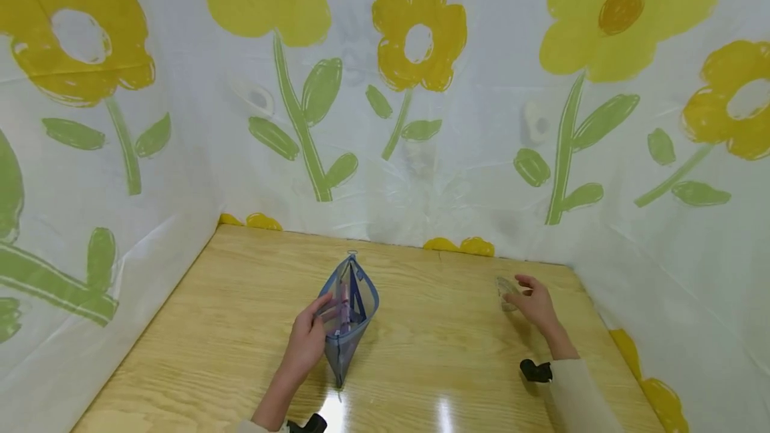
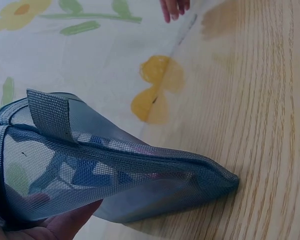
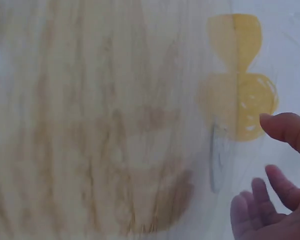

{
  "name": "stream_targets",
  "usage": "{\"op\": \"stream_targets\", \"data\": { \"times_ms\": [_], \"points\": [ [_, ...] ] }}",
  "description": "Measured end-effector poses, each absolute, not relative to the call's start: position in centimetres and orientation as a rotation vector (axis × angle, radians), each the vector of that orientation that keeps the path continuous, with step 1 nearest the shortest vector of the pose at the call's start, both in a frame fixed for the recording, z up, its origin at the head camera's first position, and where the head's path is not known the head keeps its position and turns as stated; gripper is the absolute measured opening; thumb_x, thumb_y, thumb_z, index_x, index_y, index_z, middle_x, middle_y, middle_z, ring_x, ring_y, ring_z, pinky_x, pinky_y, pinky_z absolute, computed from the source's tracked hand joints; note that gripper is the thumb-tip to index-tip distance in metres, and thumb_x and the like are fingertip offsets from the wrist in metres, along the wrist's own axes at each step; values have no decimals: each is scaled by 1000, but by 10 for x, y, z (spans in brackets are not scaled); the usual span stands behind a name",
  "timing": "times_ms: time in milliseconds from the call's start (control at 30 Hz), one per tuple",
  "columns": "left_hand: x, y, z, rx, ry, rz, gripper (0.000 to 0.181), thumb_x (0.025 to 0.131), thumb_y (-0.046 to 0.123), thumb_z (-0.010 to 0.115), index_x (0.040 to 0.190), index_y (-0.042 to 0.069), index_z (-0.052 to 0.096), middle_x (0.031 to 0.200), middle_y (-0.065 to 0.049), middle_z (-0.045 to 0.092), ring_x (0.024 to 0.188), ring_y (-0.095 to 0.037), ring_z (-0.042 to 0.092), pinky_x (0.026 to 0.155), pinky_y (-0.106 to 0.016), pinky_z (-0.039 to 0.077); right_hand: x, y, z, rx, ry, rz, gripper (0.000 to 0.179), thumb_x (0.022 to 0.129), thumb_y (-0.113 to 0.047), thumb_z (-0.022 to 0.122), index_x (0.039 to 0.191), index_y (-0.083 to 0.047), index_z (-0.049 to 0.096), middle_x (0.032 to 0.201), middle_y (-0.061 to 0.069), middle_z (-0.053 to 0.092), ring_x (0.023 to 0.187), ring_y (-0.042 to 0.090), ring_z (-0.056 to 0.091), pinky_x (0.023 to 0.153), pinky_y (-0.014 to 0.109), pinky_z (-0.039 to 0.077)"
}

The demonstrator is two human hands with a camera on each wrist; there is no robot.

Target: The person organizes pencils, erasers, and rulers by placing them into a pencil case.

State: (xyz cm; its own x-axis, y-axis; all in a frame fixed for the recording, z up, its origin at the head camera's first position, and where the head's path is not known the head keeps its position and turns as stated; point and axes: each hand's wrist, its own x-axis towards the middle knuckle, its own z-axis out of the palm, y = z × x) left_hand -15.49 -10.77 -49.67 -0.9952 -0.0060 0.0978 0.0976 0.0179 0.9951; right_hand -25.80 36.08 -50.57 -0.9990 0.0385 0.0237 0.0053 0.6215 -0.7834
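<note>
My left hand (image 1: 308,341) grips the side of a blue mesh zip pouch (image 1: 341,356), which stands upright on the table with its mouth spread wide. Inside the pouch are a dark blue set square (image 1: 357,306) and something pink and purple (image 1: 345,303). The left wrist view shows the mesh side and a fabric tab (image 2: 51,115) at the pouch's end. Over at the right, my right hand (image 1: 537,306) hovers with thumb and fingers spread around a clear, curved piece that looks like a protractor (image 1: 504,294). In the right wrist view, a gap shows between those fingertips and the clear piece (image 3: 217,160).
The wooden table (image 1: 433,326) carries both things. White sheets with printed yellow flowers hang as walls along its back (image 1: 469,172), left and right sides. The back sheet meets the table not far behind the pouch and the clear piece.
</note>
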Motion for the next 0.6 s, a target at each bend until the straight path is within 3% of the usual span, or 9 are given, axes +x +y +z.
{"op": "stream_targets", "data": {
  "times_ms": [200,467,600],
  "points": [
    [-155,-108,-497,-108,-2168,-2159,50,101,-9,23,149,-18,32,145,-36,46,131,-50,52,103,-47,55,-272,361,-508,-56,-2904,1269,72,95,-14,69,150,15,33,150,41,33,133,57,38,105,64,45],
    [-154,-108,-497,-114,-2204,-2128,50,101,-8,22,149,-17,32,144,-36,47,131,-50,52,102,-47,55,-285,357,-505,-180,-3012,1052,75,89,-18,74,144,17,39,144,44,39,130,59,39,108,69,39],
    [-154,-108,-496,-117,-2205,-2128,50,102,-7,22,150,-17,32,145,-36,46,132,-49,52,103,-49,55,-288,354,-501,-199,-3038,1024,71,89,-17,73,141,19,41,139,43,45,126,57,44,106,65,43]
  ]
}}
